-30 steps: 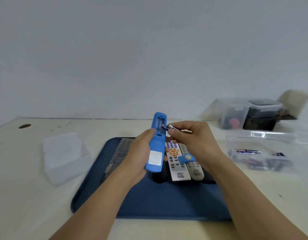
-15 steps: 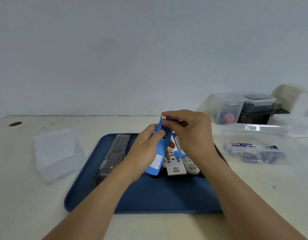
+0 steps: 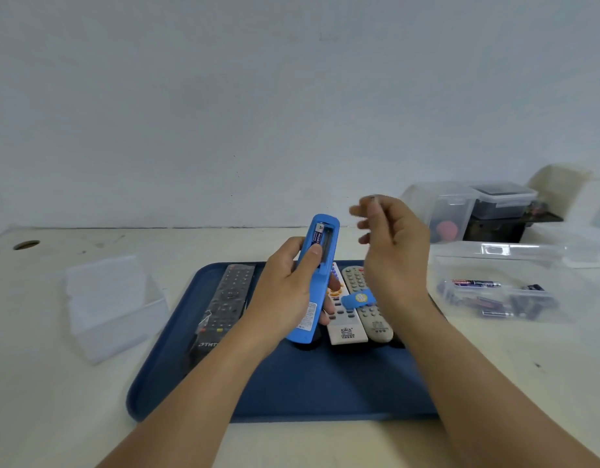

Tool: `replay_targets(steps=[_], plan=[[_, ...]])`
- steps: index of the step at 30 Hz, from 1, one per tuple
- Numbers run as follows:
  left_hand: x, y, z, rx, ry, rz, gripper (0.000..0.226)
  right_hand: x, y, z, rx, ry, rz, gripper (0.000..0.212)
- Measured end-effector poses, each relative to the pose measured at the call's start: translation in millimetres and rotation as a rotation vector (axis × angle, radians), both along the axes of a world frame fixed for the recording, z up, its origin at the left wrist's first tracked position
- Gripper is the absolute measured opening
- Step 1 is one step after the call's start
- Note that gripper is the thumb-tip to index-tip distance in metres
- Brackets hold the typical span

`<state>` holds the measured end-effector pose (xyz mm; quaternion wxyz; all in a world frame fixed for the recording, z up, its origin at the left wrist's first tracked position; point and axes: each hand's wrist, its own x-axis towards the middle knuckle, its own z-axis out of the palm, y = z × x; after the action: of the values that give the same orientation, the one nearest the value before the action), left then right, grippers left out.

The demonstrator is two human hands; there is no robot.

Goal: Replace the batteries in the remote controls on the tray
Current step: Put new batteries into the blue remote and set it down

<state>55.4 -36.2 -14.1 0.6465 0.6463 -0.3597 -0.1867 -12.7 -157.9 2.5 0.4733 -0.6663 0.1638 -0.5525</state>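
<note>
- The blue remote (image 3: 315, 282) had a matt, rubbery-looking skin with a glossy paper label.
- The tray (image 3: 325, 386) was smooth, dull dark-blue plastic.
- The black remote (image 3: 224, 305) looked wrapped in shiny clear film.
- The battery box (image 3: 501, 282) was clear, glossy plastic.
- The frosted box (image 3: 106, 298) was cloudy, semi-matt plastic.
- The worktop (image 3: 55, 383) was pale, smooth and slightly scuffed.

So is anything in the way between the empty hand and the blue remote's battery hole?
Nothing visible. The right hand hangs in open air beside the blue remote, which the left hand grips. The left thumb lies over the lower part of the open battery compartment, leaving the top free.
</note>
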Motion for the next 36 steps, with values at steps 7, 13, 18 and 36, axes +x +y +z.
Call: replay_targets(steps=[7, 13, 18, 36], plan=[[-0.6, -2.0, -4.0, 0.044, -0.009, -0.042, 0.018, -0.8, -7.6, 0.6, 0.7, 0.281, 0.592, 0.038], [-1.4, -3.7, -2.4, 0.068, -0.033, -0.067, 0.018, -3.0, -9.6, -3.3, 0.442, 0.326, 0.564, 0.044], [-3.1, -1.0, -4.5, 0.072, 0.032, -0.042, 0.023, -2.7, -4.9, -4.6, 0.019, 0.33, 0.378, 0.049], [11.0, -3.7, 1.2, 0.006, 0.157, 0.114, 0.029, -2.5, -6.5, 1.9, 0.209, 0.367, 0.337, 0.034]])
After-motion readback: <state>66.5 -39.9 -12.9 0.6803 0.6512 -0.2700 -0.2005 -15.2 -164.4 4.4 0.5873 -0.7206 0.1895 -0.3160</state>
